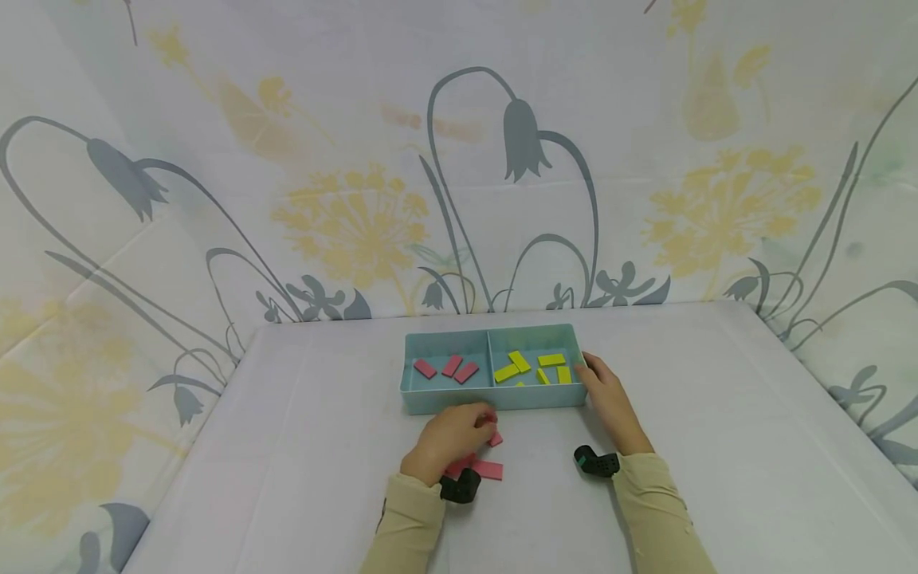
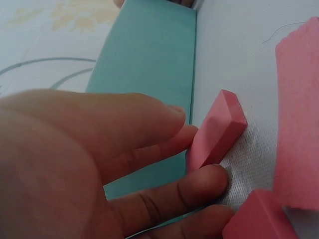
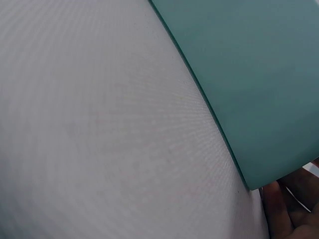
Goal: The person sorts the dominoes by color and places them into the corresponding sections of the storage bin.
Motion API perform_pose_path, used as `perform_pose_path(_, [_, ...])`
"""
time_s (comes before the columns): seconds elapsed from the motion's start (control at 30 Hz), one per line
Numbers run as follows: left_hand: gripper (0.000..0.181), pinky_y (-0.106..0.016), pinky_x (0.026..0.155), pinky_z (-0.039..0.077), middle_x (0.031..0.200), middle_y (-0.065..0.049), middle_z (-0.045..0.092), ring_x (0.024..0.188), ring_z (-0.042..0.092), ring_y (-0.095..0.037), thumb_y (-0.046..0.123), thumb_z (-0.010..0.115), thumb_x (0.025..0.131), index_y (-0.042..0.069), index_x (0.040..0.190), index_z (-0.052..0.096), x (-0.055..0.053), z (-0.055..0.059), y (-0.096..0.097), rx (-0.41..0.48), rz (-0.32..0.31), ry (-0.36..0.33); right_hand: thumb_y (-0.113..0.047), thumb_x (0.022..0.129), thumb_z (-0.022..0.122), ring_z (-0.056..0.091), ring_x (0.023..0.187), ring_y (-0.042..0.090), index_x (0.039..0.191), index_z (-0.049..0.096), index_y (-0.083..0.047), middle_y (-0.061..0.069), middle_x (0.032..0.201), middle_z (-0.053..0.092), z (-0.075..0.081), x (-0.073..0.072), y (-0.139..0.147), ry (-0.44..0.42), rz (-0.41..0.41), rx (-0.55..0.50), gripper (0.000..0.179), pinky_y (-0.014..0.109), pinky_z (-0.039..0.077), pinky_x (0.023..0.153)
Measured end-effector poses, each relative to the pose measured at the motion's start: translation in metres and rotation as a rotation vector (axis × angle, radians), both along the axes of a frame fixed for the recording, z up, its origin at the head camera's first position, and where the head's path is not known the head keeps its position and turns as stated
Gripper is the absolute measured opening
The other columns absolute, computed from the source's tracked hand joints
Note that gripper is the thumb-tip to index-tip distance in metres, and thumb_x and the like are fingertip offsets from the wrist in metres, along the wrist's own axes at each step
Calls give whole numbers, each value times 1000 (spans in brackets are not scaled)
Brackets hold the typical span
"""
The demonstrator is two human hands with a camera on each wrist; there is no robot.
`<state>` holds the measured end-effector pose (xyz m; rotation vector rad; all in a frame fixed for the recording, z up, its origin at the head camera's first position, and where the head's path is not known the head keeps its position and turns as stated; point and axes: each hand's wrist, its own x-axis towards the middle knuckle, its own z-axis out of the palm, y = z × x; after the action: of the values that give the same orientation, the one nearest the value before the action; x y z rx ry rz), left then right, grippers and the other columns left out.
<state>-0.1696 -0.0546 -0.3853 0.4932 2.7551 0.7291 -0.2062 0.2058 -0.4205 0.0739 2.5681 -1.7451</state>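
Observation:
A light teal box [image 1: 459,401] with two compartments stands on the white table. Pink blocks [image 1: 466,372] lie in its left compartment and yellow blocks [image 1: 551,360] in the right one. My left hand [image 1: 448,438] is in front of the box, its fingers curled about a small flat pink block [image 2: 217,129] that tilts up close to the box's front wall. The thumb partly covers the fingers in the left wrist view. My right hand [image 1: 610,399] grips the box's right end; in the right wrist view only some fingers [image 3: 279,209] show at the box's corner.
More loose pink blocks [image 1: 490,471] lie on the table beneath and beside the left wrist. Black wrist cameras [image 1: 597,461] sit on both wrists. A flower-patterned cloth [image 1: 344,231] hangs behind the table.

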Motion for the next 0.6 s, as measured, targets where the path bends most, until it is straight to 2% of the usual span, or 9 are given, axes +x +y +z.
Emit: perform_pose_path(0.6, [15, -27, 55, 39, 66, 7, 51, 62, 48, -11, 31, 57, 85, 20, 95, 56, 1, 3, 2, -34, 49, -20, -47, 93, 34, 19, 132, 27, 140, 26, -10, 11, 143, 25, -1, 0, 0, -7, -2, 0, 61, 49, 18, 104])
